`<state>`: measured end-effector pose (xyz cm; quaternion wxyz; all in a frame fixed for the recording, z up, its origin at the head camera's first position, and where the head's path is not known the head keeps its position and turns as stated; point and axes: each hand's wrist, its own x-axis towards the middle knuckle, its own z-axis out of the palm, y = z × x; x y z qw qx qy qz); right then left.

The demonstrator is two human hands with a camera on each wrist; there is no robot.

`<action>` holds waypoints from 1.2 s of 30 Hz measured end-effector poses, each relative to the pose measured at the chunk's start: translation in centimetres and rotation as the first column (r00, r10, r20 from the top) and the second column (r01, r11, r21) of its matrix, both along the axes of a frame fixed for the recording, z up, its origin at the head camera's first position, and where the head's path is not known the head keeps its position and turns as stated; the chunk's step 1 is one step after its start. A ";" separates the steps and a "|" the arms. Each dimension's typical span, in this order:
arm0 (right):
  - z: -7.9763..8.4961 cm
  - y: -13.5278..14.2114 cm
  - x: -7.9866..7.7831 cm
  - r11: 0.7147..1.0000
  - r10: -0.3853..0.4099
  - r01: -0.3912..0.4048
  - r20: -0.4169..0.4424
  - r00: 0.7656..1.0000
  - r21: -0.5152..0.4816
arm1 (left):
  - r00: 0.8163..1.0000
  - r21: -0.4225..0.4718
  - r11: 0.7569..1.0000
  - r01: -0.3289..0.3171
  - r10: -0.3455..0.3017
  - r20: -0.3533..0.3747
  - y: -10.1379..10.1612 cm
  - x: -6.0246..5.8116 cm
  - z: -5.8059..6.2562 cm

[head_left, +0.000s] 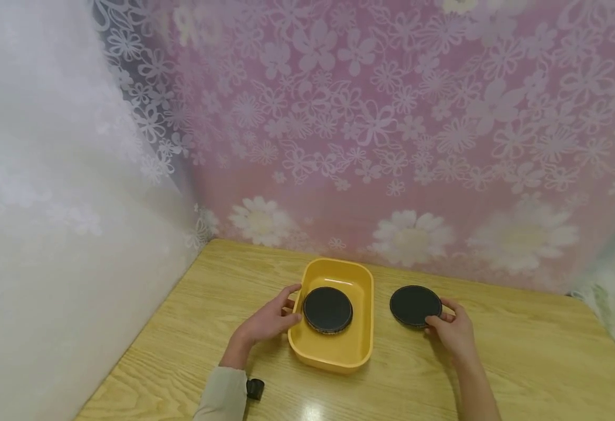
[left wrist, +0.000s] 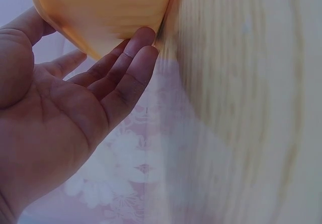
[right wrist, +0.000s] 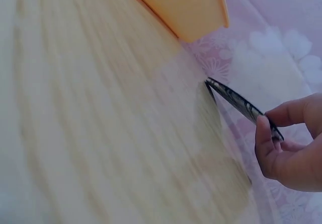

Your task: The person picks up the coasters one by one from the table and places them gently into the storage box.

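Observation:
A yellow rectangular container (head_left: 362, 345) stands on the table, a round black coaster (head_left: 327, 310) lying inside it toward the left wall. My left hand (head_left: 267, 320) holds the container's left side, thumb at the rim and fingers along the outer wall. In the left wrist view, the fingertips (left wrist: 143, 58) are low on that wall, near the tabletop. To the right of the container, my right hand (head_left: 454, 333) pinches another round black coaster (head_left: 414, 305) by its right edge. The right wrist view shows this coaster (right wrist: 239, 102) edge-on and tilted, with a patterned underside.
The wood-grain table (head_left: 181, 345) meets a pink floral curtain (head_left: 339, 152) at the back. A pale curtain (head_left: 75, 234) hangs along the left side. Near the left sleeve (head_left: 223, 394) is a small black object (head_left: 255, 389) at the wrist.

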<state>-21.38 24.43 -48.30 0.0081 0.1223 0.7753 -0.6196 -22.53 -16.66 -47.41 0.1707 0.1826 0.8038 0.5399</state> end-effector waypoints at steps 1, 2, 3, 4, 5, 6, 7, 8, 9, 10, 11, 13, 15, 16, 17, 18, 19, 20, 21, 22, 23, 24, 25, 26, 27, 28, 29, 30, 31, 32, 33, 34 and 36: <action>0.0 0.0 0.1 1.000 0.003 -0.003 0.005 1.000 -0.009 | 1.000 -0.001 1.000 -0.001 0.001 -0.001 0.0 0.0 0.0; 0.0 0.1 0.1 1.000 0.008 -0.007 0.008 1.000 -0.019 | 1.000 -0.004 1.000 -0.003 0.003 -0.002 0.0 0.1 -0.1; 0.0 0.1 0.2 0.999 0.013 -0.013 0.010 1.000 -0.029 | 1.000 -0.010 1.000 -0.007 0.007 -0.004 -0.1 0.1 -0.1; 0.0 0.2 0.2 0.999 0.018 -0.018 0.013 1.000 -0.040 | 1.000 -0.015 1.000 -0.011 0.011 -0.006 -0.1 0.1 -0.2; 0.0 0.2 0.3 0.998 0.024 -0.023 0.014 1.000 -0.054 | 1.000 -0.019 1.000 -0.013 0.013 -0.008 -0.2 0.1 -0.2; 0.1 0.2 0.4 0.998 0.028 -0.027 0.017 0.999 -0.062 | 1.000 -0.019 1.000 -0.013 0.013 -0.007 -0.2 0.1 -0.2; 0.1 0.2 0.5 0.997 0.031 -0.029 0.018 0.999 -0.068 | 1.000 -0.020 1.000 -0.014 0.014 -0.005 -0.2 0.2 -0.2; 0.1 0.2 0.6 0.997 0.034 -0.033 0.018 0.999 -0.075 | 1.000 -0.023 1.000 -0.015 0.015 -0.003 -0.3 0.2 -0.2; 0.1 0.2 0.7 0.996 0.037 -0.036 0.017 0.999 -0.081 | 1.000 -0.023 1.000 -0.015 0.015 0.000 -0.3 0.2 -0.2; 0.1 0.2 0.8 0.996 0.039 -0.037 0.015 0.999 -0.085 | 1.000 -0.021 1.000 -0.013 0.013 -0.001 -0.4 0.2 -0.3; 0.1 0.2 0.9 0.995 0.040 -0.039 0.013 0.999 -0.096 | 1.000 -0.016 1.000 -0.010 0.010 0.000 -0.4 0.3 -0.2; 0.1 0.1 1.0 0.993 0.042 -0.041 0.009 0.999 -0.115 | 1.000 -0.012 1.000 -0.009 0.009 0.004 -0.4 0.3 -0.1; 0.2 0.0 1.2 0.989 0.041 -0.040 0.004 0.999 -0.142 | 1.000 -0.008 1.000 -0.007 0.007 0.005 -0.5 0.4 0.0; 0.2 0.0 1.2 0.986 0.040 -0.039 0.001 0.999 -0.163 | 1.000 -0.003 1.000 -0.005 0.005 0.005 -0.4 0.4 0.0; 0.2 -0.1 1.2 0.982 0.037 -0.037 -0.002 0.999 -0.183 | 1.000 -0.003 1.000 -0.006 0.006 0.007 -0.4 0.4 0.1; 0.3 -0.1 1.3 0.978 0.030 -0.030 -0.004 1.000 -0.205 | 1.000 -0.005 1.000 -0.006 0.006 0.009 -0.4 0.4 0.2; 0.4 -0.2 1.3 0.973 0.020 -0.021 -0.006 1.000 -0.229 | 1.000 -0.007 1.000 -0.005 0.005 0.009 -0.4 0.4 0.2; 0.5 -0.2 1.3 0.967 0.012 -0.014 -0.009 1.000 -0.253 | 1.000 -0.007 1.000 -0.003 0.003 0.009 -0.3 0.4 0.2; 0.6 -0.2 1.3 0.959 0.003 -0.006 -0.013 1.000 -0.282 | 1.000 -0.009 1.000 -0.002 0.002 0.009 -0.3 0.3 0.2; 0.8 -0.2 1.3 0.952 -0.006 0.000 -0.017 1.000 -0.307 | 1.000 -0.010 1.000 -0.002 0.003 0.008 -0.3 0.3 0.2; 1.0 -0.3 1.3 0.945 -0.013 0.005 -0.022 1.000 -0.327 | 1.000 -0.014 1.000 -0.003 0.003 0.007 -0.2 0.2 0.1; 1.1 -0.3 1.3 0.937 -0.017 0.006 -0.029 0.999 -0.350 | 1.000 -0.015 1.000 -0.004 0.004 0.007 -0.2 0.2 0.1; 1.4 -0.4 1.3 0.931 -0.019 0.004 -0.036 0.999 -0.366 | 1.000 -0.018 1.000 -0.006 0.006 0.007 -0.2 0.1 0.1; 1.6 -0.5 1.2 0.925 -0.019 0.002 -0.043 0.999 -0.379 | 1.000 -0.017 1.000 -0.006 0.006 0.006 -0.2 0.1 0.0; 1.8 -0.6 1.2 0.920 -0.018 -0.003 -0.050 0.999 -0.391 | 1.000 -0.019 1.000 -0.009 0.009 0.006 -0.2 0.0 0.0; 2.0 -0.8 1.2 0.916 -0.015 -0.009 -0.058 0.998 -0.401 | 1.000 -0.019 1.000 -0.009 0.010 0.005 -0.2 0.0 0.0; 2.2 -0.9 1.3 0.911 -0.013 -0.015 -0.066 0.998 -0.412 | 1.000 -0.020 1.000 -0.011 0.011 0.005 -0.2 -0.1 0.0; 2.4 -1.1 1.3 0.905 -0.012 -0.021 -0.075 0.997 -0.425 | 1.000 -0.018 1.000 -0.013 0.013 0.006 -0.1 -0.1 0.0; 2.6 -1.3 1.3 0.900 -0.011 -0.028 -0.085 0.996 -0.436 | 1.000 -0.018 1.000 -0.013 0.013 0.006 -0.1 -0.2 -0.1; 2.7 -1.5 1.3 0.892 -0.007 -0.037 -0.095 0.995 -0.451 | 1.000 -0.015 1.000 -0.012 0.012 0.006 -0.1 -0.2 -0.1; 2.8 -1.6 1.4 0.887 -0.003 -0.046 -0.105 0.994 -0.460 | 1.000 -0.015 1.000 -0.013 0.013 0.007 -0.1 -0.3 -0.1; 2.9 -1.8 1.4 0.881 0.000 -0.055 -0.116 0.993 -0.470 | 1.000 -0.014 1.000 -0.012 0.012 0.008 0.0 -0.3 -0.2; 3.1 -2.2 1.5 0.870 0.011 -0.076 -0.135 0.991 -0.488 | 1.000 -0.013 1.000 -0.010 0.010 0.011 0.0 -0.4 -0.3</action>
